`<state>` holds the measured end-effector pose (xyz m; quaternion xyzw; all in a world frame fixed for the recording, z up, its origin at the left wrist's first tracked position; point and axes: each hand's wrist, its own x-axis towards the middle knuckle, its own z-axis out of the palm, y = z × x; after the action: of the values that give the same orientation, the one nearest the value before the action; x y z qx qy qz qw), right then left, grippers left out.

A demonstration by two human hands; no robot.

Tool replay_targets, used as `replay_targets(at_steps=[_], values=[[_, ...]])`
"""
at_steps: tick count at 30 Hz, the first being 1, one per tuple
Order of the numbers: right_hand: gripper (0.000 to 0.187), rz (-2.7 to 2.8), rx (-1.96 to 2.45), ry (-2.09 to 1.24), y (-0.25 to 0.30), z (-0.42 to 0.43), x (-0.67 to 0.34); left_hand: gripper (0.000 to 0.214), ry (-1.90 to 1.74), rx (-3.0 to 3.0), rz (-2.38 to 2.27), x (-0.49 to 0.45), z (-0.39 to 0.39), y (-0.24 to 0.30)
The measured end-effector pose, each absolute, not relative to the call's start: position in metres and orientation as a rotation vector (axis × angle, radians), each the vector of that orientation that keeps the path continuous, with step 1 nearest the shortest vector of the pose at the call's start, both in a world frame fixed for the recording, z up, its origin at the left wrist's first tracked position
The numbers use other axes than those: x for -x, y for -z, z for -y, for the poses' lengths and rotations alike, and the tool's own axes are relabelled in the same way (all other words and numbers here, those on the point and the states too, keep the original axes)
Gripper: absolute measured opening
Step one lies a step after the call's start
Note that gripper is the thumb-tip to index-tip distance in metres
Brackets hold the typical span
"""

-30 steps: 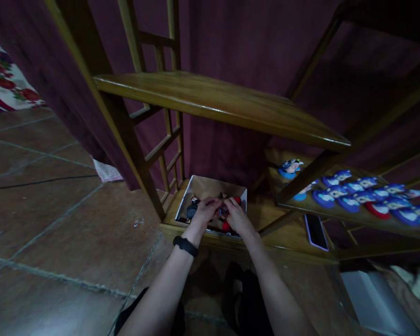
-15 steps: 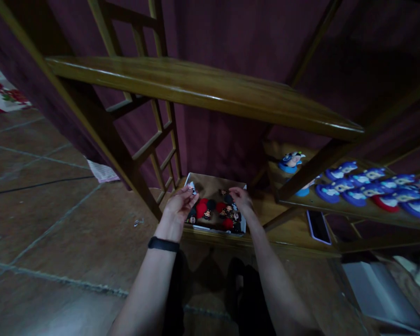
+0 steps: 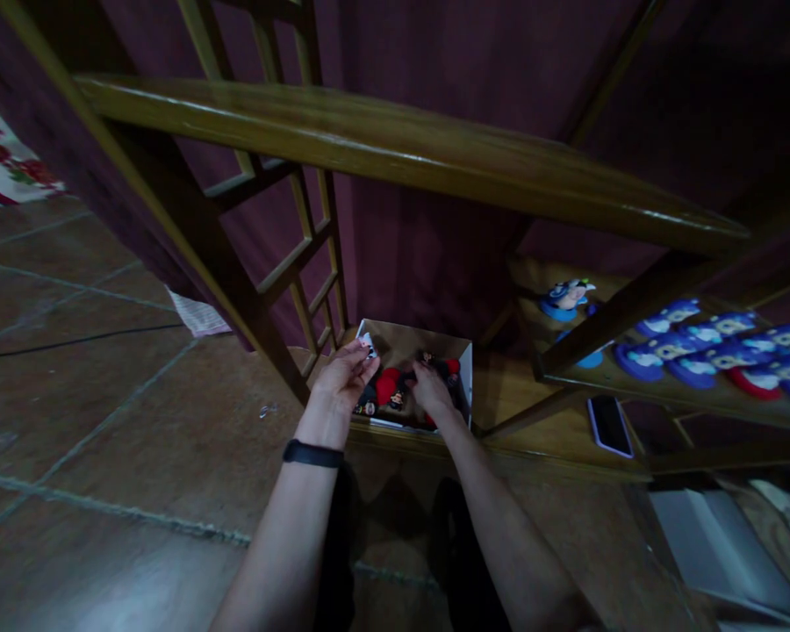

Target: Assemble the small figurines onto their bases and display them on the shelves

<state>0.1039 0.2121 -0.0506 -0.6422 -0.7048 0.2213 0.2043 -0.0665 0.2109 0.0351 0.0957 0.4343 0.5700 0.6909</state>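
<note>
Wooden shelf unit (image 3: 395, 140): stood glossy before a dark purple curtain (image 3: 448, 61), on brown floor tiles (image 3: 118, 412).
White-edged cardboard box (image 3: 412, 337): sat on the low plank (image 3: 510, 404), red-and-black figurines (image 3: 388, 384) inside.
Left hand (image 3: 341, 375): pinched a small white piece (image 3: 369, 345) at the box's left side.
Right hand (image 3: 430, 391): was among the figurines; I couldn't tell its fingers' grip.
Cut off: blue-and-white figures (image 3: 724, 356) ran out of sight rightward.

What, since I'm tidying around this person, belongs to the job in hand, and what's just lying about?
In use, judging by the hands:
white piece, in the left hand
red and black figures, at the right hand
box around them

Apparently idle:
phone, right of the box
blue figures, shelved at right
pale sheet, left of the box
</note>
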Motion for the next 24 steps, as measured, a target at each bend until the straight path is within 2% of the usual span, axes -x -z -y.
replay_targets(at_steps=[9, 13, 19, 24], values=[[0.012, 1.377, 1.606, -1.064, 0.054, -0.211, -0.128, 0.027, -1.256, -0.339, -1.006, 0.062, -0.206, -0.035], [0.01, 1.364, 1.561, -1.243, 0.051, -0.211, -0.128, 0.029, -1.261, -0.397, -1.036, 0.06, -0.205, -0.035], [0.013, 1.322, 1.549, -1.137, 0.032, -0.215, -0.136, 0.025, -1.253, -0.428, -1.036, 0.056, -0.205, -0.038], [0.018, 1.421, 1.52, -1.27, 0.031, -0.211, -0.128, 0.022, -1.245, -0.414, -1.044, 0.055, -0.205, -0.039]])
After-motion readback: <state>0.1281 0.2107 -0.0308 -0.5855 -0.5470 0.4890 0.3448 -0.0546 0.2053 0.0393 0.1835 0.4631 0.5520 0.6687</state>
